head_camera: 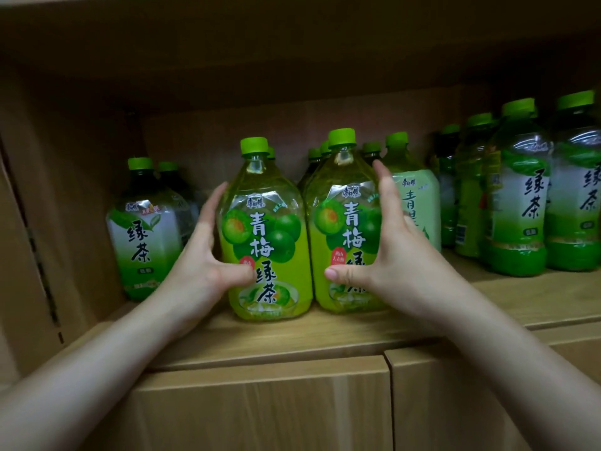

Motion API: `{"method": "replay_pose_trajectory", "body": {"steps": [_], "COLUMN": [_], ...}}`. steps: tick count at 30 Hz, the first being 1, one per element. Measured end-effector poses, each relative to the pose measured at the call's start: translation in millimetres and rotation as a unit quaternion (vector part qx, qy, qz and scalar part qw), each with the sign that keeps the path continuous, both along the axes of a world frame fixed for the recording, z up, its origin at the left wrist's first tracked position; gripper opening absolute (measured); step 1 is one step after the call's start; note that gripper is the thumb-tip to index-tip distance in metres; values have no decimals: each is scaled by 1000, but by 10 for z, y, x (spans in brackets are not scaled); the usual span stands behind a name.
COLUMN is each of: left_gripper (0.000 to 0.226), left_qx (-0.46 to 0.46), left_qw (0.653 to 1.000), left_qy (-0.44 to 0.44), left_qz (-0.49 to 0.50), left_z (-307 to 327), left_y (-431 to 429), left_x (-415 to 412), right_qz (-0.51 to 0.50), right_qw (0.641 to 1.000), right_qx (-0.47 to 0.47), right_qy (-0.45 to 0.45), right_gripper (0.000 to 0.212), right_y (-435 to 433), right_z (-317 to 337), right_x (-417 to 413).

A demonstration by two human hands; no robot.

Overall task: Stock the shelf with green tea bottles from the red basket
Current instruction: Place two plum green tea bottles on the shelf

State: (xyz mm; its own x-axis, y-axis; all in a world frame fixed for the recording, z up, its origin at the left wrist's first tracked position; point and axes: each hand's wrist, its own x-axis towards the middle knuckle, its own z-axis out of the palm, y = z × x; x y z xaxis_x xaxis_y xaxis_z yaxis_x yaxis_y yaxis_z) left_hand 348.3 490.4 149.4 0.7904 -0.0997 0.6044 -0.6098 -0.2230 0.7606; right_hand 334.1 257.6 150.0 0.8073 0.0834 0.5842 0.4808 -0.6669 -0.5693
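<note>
Two big plum green tea bottles with green caps and yellow-green labels stand upright side by side at the front of the wooden shelf (292, 336). My left hand (201, 255) wraps the left side of the left bottle (263, 242), thumb on its label. My right hand (387, 252) grips the right side of the right bottle (341, 229), thumb across its label front. The two bottles touch each other. The red basket is not in view.
More plum tea bottles stand behind the pair (413, 203). Green tea bottles with white-green labels stand at the left (143, 229) and in rows at the right (517, 206). Cabinet doors (260, 408) lie below the shelf; its left side wall (39, 222) is close.
</note>
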Motion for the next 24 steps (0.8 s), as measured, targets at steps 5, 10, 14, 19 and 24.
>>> {"method": "replay_pose_trajectory", "body": {"steps": [5, 10, 14, 19, 24], "left_gripper": [107, 112, 112, 113, 103], "left_qx": [3, 30, 77, 73, 231], "left_qw": [1000, 998, 991, 990, 922], "left_qy": [6, 2, -27, -46, -195], "left_qz": [22, 58, 107, 112, 241], "left_z": [-5, 15, -8, -32, -40], "left_y": [-36, -53, -107, -146, -179], "left_x": [-45, -61, -108, -112, -202], "right_qz": [-95, -96, -61, -29, -119], "right_qw": [995, 994, 998, 999, 988], "right_qx": [-33, -36, -12, -21, -95], "right_qy": [-16, -23, -28, 15, -13], "right_gripper": [130, 127, 129, 144, 146], "right_y": [55, 19, -12, -77, 47], "right_z": [-133, -167, -177, -140, -150], "right_x": [-14, 31, 63, -16, -132]}}
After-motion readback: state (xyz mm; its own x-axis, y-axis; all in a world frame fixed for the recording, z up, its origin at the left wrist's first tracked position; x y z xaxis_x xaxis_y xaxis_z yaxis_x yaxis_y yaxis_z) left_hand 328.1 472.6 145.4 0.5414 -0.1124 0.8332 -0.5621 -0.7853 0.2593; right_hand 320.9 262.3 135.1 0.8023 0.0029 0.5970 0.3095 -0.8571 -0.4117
